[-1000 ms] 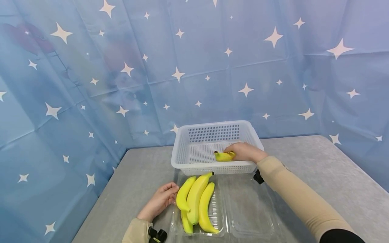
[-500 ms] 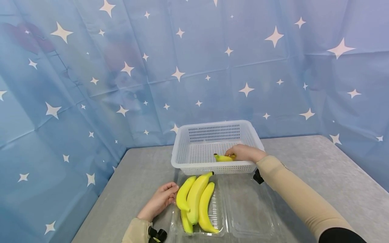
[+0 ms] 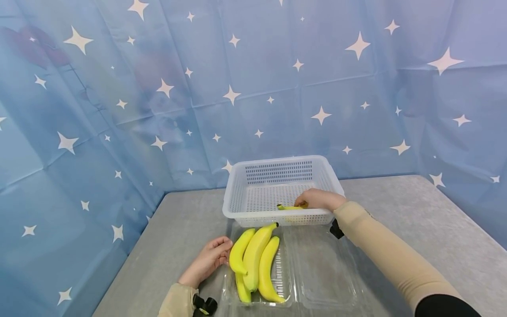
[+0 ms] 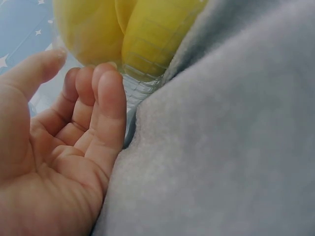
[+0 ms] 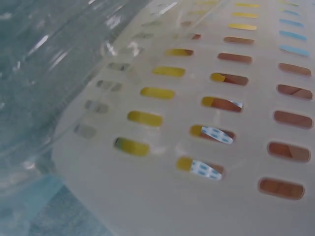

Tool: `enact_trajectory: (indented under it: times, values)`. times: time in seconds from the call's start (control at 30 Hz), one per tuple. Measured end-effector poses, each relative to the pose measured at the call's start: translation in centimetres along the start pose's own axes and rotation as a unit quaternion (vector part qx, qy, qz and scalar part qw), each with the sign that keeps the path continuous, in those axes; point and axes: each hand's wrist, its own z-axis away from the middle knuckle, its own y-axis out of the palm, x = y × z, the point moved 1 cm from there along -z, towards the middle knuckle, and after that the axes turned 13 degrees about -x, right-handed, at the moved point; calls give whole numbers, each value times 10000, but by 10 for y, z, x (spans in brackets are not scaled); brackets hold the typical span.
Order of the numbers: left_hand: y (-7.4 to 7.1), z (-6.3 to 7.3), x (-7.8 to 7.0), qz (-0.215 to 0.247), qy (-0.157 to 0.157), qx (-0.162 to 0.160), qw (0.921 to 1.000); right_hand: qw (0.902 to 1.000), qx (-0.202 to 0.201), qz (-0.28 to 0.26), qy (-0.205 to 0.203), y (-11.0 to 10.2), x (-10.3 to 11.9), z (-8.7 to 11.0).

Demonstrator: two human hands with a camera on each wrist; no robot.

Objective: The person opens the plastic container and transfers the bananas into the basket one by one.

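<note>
Inside the white slotted basket [image 3: 237, 211], near its front wall, my right hand [image 3: 317, 199] grips a yellow banana [image 3: 288, 207]. Through the basket slots in the right wrist view, patches of that banana [image 5: 158, 93] and of the hand [image 5: 281, 188] show. My left hand [image 3: 210, 259] is at the left side of a clear plastic clamshell container [image 3: 289, 281]. Its relaxed fingertips touch the wall, with the thumb apart from the fingers [image 4: 110, 96]. Several bananas [image 3: 255, 259] lie piled in the container's left half, one partly hidden under the others.
The container's clear lid [image 3: 326, 277] lies opened flat to the right, just in front of the basket. Everything stands on a grey table [image 3: 396, 211]. Behind it hangs a blue curtain [image 3: 269, 88] with white stars.
My right hand and its banana have sunk slightly lower in the basket, behind the front rim. The left hand and the bananas in the container have stayed put.
</note>
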Motion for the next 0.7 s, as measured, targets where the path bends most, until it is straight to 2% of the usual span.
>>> enact_trajectory:
  times: [0.27, 0.7]
  values:
    - [0, 0, 1, -6, -38, 13, 10000, 9999, 23, -112, -7, 1, 0, 2]
    - [-1, 0, 1, -58, -46, -50, 10000, 9998, 2, -86, 202, 1, 0, 1]
